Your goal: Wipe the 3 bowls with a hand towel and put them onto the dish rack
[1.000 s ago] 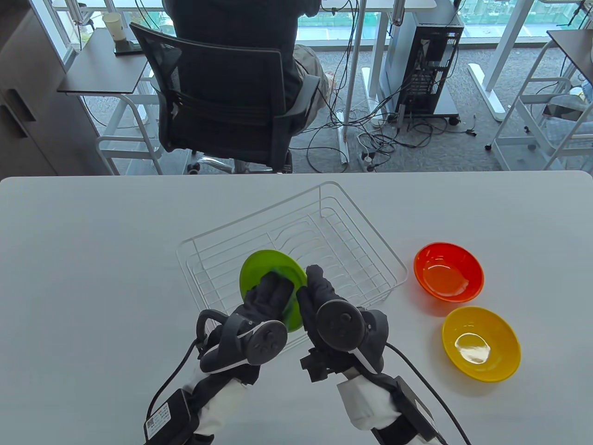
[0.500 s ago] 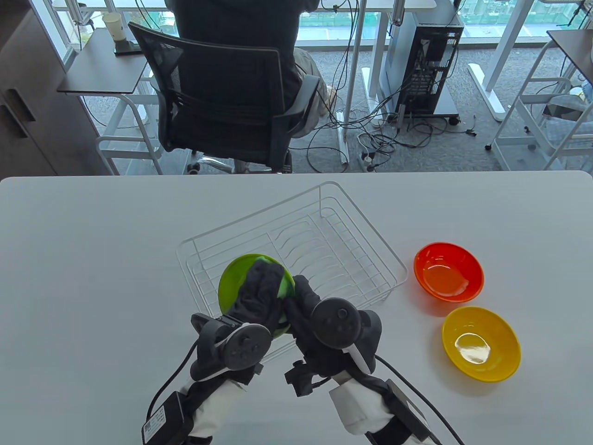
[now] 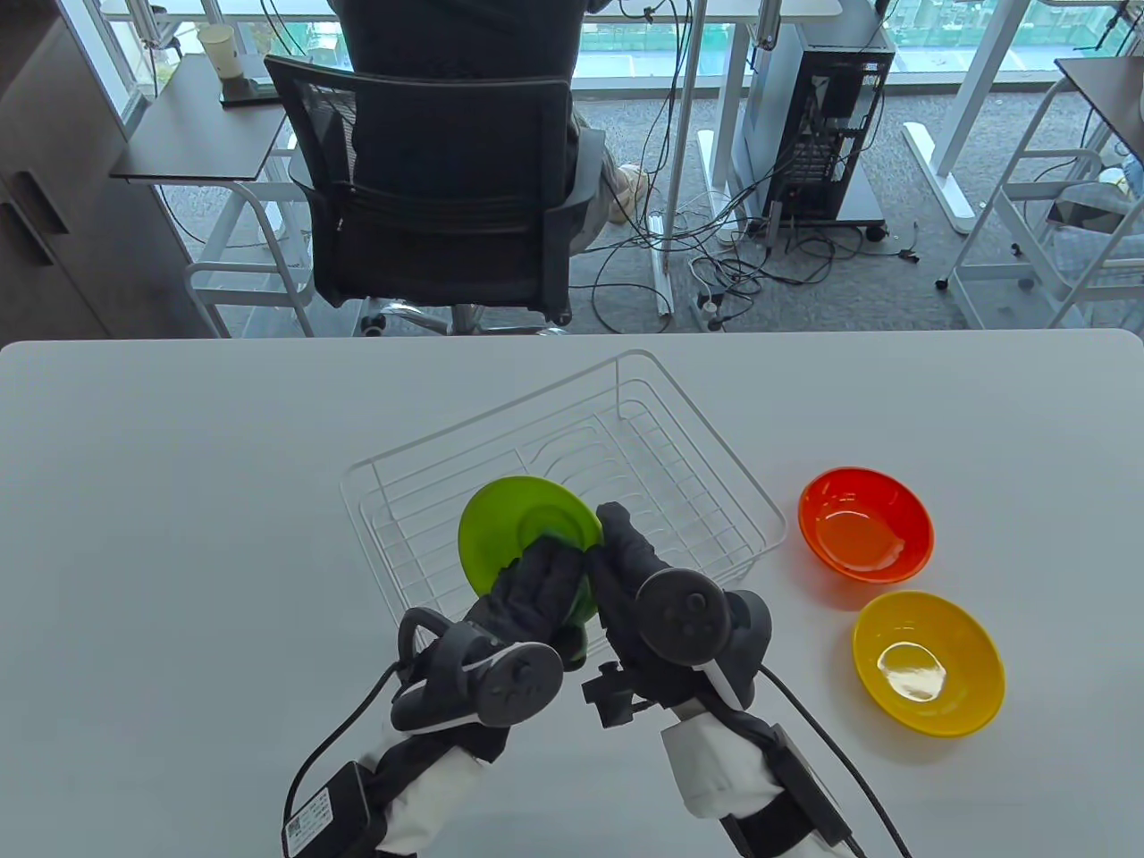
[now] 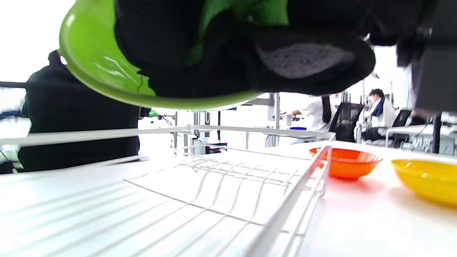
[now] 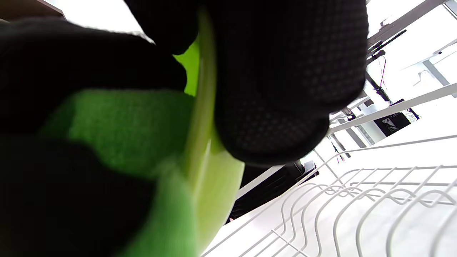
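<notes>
Two gloved hands hold a green bowl (image 3: 523, 536) on edge above the near end of a white wire dish rack (image 3: 679, 447). The left hand (image 3: 527, 594) presses a green hand towel (image 5: 117, 132) into the bowl, fingers curled on the cloth, while the right hand (image 3: 626, 572) pinches the rim. Farther right on the table (image 3: 179, 500), the yellow bowl (image 3: 928, 663) and orange bowl (image 3: 865, 524) sit beside the rack.

A black mesh office chair (image 3: 438, 188), occupied by a person in dark clothing (image 3: 465, 36), is seen well beyond the fingertips. A computer tower (image 3: 822, 107) and tangled floor cables (image 3: 715, 259) are found farther right; a paper cup (image 3: 219, 49) is set far left.
</notes>
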{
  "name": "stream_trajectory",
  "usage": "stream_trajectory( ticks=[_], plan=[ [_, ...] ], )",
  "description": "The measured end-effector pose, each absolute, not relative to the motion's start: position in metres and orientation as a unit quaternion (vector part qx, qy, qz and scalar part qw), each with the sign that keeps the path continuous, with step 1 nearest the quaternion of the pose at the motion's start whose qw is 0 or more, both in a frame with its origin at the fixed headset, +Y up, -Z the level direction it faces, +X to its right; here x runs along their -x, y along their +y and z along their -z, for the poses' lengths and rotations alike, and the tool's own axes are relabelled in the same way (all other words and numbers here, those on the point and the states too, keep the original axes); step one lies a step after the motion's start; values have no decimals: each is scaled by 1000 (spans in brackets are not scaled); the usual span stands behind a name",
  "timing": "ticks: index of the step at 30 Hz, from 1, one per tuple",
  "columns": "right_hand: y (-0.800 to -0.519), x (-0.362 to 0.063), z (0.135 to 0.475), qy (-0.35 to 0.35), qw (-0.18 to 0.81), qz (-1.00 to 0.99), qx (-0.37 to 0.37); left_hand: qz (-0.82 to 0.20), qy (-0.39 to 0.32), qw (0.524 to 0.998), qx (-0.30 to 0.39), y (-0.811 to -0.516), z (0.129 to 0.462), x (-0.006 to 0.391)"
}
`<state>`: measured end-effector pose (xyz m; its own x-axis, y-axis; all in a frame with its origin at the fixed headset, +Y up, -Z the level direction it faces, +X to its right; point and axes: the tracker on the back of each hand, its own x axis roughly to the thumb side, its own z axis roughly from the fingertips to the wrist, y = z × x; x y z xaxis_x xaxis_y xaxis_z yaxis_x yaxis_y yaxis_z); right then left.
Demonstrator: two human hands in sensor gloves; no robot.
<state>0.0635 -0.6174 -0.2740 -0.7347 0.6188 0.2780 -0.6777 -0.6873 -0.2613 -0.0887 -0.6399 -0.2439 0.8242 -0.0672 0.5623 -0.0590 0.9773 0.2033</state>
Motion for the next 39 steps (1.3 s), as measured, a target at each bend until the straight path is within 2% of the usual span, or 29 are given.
stream_trajectory(
  ticks=[4,11,17,22,28,33,39],
  plan=[
    [-614,-64,272,-191,339,-917,-85,85,-282,947,-126,-641,239,81],
    [-613,-63,270,-193,336,-918,-82,124,-242,943,-191,-638,246,98],
    [-615,-69,273,-185,336,-922,-55,59,-185,950,-245,-619,251,139],
    [-615,-80,281,-171,358,-918,-32,8,-126,960,-249,-612,257,181],
    [-618,-78,299,-148,319,-936,-2,-40,-66,969,-236,-615,265,222],
    [-626,-61,324,-92,273,-957,30,-67,-40,972,-220,-623,270,241],
    [-637,-37,346,-31,253,-966,50,-78,-33,973,-215,-624,271,246]
  ],
)
